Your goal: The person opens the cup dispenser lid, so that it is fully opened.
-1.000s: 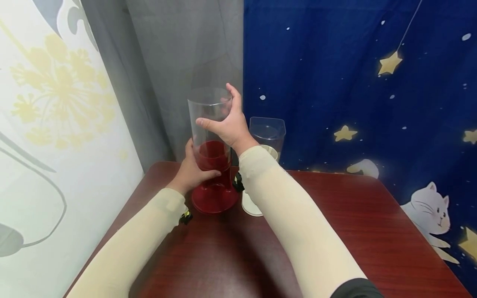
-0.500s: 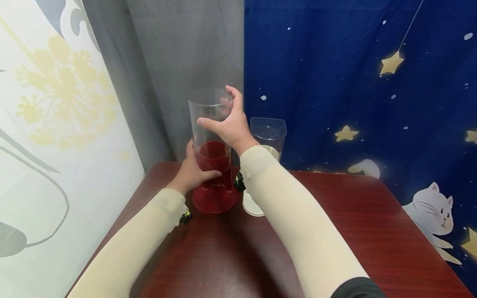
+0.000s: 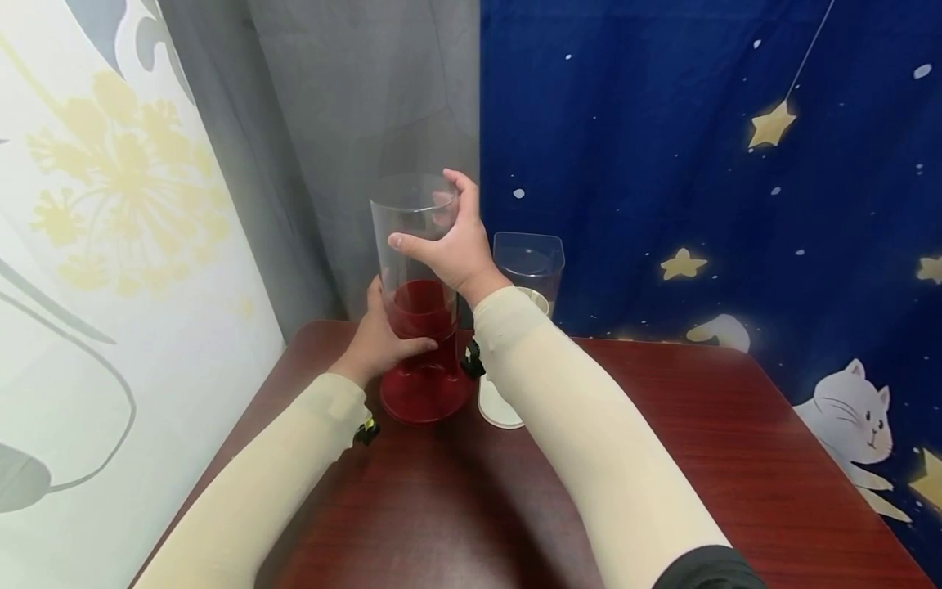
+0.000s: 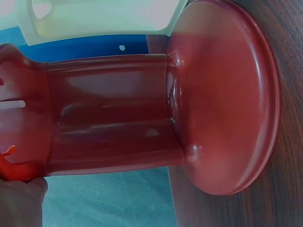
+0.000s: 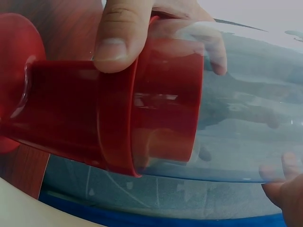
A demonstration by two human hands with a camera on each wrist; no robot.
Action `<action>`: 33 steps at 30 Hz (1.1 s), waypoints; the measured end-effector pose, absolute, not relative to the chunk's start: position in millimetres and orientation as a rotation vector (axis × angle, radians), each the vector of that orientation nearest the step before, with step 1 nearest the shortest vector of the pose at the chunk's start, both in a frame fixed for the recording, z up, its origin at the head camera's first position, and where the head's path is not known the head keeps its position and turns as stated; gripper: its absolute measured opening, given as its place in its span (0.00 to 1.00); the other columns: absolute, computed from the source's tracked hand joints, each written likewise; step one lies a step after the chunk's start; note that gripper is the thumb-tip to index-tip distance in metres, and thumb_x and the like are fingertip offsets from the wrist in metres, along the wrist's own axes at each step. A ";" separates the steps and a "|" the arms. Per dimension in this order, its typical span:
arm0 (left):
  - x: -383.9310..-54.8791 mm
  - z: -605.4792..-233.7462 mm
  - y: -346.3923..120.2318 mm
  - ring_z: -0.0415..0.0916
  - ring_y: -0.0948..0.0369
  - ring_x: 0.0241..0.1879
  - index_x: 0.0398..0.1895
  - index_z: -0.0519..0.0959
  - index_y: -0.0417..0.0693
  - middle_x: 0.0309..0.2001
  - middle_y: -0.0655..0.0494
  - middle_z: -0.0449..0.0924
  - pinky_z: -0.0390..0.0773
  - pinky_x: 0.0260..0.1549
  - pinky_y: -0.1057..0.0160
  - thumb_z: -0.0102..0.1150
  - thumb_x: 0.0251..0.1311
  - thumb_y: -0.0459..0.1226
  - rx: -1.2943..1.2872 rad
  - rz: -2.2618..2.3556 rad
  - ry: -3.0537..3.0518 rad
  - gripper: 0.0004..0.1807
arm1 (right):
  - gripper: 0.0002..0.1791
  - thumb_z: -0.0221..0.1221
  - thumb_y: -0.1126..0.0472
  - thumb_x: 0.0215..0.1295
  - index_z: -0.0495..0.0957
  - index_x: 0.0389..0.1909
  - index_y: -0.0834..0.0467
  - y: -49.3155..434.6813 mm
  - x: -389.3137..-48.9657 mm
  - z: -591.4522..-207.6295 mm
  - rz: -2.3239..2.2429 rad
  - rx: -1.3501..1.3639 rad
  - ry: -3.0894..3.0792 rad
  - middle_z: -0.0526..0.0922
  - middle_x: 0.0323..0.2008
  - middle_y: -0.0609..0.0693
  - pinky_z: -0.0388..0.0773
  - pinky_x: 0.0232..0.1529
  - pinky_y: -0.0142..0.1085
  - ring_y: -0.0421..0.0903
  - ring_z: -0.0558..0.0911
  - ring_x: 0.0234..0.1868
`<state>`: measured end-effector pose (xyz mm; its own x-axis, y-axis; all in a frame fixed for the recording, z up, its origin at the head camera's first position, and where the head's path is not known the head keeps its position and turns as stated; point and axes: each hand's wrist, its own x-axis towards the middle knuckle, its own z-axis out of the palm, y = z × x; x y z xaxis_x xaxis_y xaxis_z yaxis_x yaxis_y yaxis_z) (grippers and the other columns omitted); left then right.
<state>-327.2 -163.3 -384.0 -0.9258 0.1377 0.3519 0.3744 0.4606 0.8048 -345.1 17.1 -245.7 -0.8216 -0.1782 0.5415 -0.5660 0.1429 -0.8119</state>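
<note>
A red stand (image 3: 423, 397) with a round foot stands upright on the table, and a clear cylinder (image 3: 392, 225) sits on its collar, around the red inner ring. The stand looks like the base of a dispenser. My left hand (image 3: 379, 339) grips the red collar (image 5: 113, 113) from the left, thumb across the front. With thumb and fingers spread round it, my right hand (image 3: 458, 245) holds the cylinder near its upper rim. The right wrist view shows the cylinder's lower edge meeting the collar's lip. In the left wrist view, the red column (image 4: 113, 113) fills the middle.
Just right of the stand is a second dispenser with a cream-white base (image 3: 499, 405) and a clear squarish container (image 3: 528, 255), partly behind my right forearm. The brown table (image 3: 648, 425) backs onto grey and blue curtains (image 3: 625, 147); a pale curtain (image 3: 147, 286) hangs at left.
</note>
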 end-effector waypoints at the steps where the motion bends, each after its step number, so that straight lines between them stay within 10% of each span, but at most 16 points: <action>1: -327.2 -384.0 -163.2 0.63 0.46 0.77 0.85 0.27 0.59 0.79 0.42 0.61 0.66 0.74 0.39 0.87 0.46 0.47 -0.442 -1.454 -2.475 0.80 | 0.60 0.80 0.49 0.53 0.51 0.80 0.42 17.3 -345.9 -245.4 1.731 0.720 -2.110 0.71 0.72 0.49 0.80 0.66 0.46 0.47 0.74 0.69; 33: -330.9 -385.3 -165.6 0.63 0.45 0.76 0.85 0.28 0.58 0.78 0.42 0.61 0.67 0.73 0.37 0.86 0.47 0.47 -0.484 -1.474 -2.468 0.79 | 0.58 0.79 0.48 0.53 0.51 0.79 0.41 16.0 -348.1 -231.9 1.731 0.712 -2.091 0.71 0.73 0.50 0.83 0.62 0.42 0.46 0.75 0.68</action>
<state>-330.9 -165.6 -385.3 -0.9199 0.1639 0.3562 0.3913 0.4407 0.8079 -348.1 16.0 -231.9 -0.8191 -0.1641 0.5496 -0.5706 0.1351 -0.8100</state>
